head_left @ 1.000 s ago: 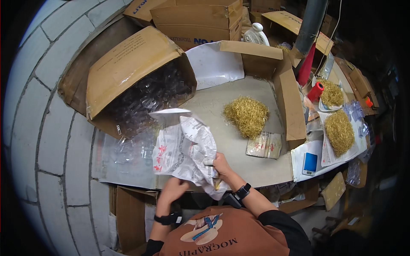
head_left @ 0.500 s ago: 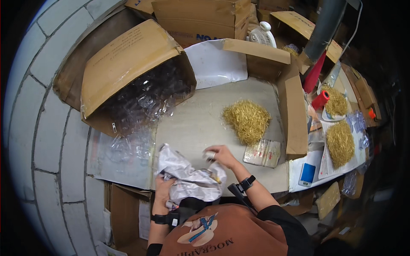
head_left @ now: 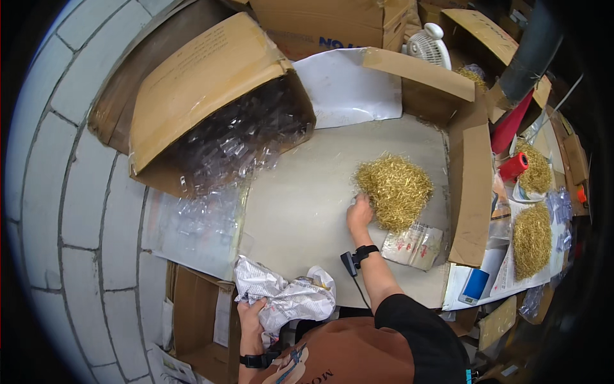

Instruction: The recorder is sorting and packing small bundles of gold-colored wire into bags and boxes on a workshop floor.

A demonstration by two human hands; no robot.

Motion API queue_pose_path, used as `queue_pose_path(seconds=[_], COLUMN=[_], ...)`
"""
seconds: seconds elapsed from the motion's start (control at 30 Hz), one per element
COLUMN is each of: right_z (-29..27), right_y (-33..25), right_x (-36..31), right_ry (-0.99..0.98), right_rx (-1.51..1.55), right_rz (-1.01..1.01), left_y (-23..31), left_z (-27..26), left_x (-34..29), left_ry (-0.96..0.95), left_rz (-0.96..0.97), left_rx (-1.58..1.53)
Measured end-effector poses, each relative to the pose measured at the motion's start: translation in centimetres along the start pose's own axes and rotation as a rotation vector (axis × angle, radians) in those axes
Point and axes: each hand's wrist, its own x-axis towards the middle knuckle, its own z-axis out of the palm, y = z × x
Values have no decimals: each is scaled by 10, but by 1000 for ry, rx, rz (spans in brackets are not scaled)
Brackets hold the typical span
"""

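Note:
My left hand (head_left: 251, 313) is closed on a crumpled sheet of printed newspaper (head_left: 291, 297) at the near edge of the table. What lies inside the paper's folds is hidden. My right hand (head_left: 360, 212) is at the left edge of a heap of thin, short, gold-coloured pieces (head_left: 396, 192). Its fingers are curled together; whatever may be between them is too small to make out. Just right of that forearm, a flat, plastic-wrapped packet (head_left: 414, 246) lies against the near side of the heap.
A tipped cardboard box (head_left: 204, 77) spills clear plastic pieces (head_left: 236, 141) at the left. Cardboard walls (head_left: 472, 192) border the tabletop (head_left: 300, 211) on the right. Beyond them are a red roll (head_left: 513, 166), another gold heap (head_left: 532, 242) and a small blue-topped scale (head_left: 474, 285). A white fan (head_left: 428, 46) stands behind.
My right hand has moved from beside the newspaper, away and to the right, to the gold heap. My left hand has lowered the newspaper toward me. The whole view has shifted a little.

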Motion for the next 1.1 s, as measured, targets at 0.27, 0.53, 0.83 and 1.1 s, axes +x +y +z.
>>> queue_pose_path(seconds=[0.27, 0.53, 0.83, 1.1], right_z=[-31, -28, 13, -14], right_y=[18, 18, -10, 19], right_x=[-65, -53, 0, -26], right_ry=[-238, -116, 135, 91], right_rx=[880, 725, 35, 801], right_rz=[103, -40, -43, -80], left_y=[-5, 5, -2, 8], left_z=[-24, -63, -116, -85], left_x=[-1, -25, -57, -40], left_ry=[19, -37, 93, 28], left_rz=[86, 132, 93, 56], left_rx=[-64, -102, -179, -169])
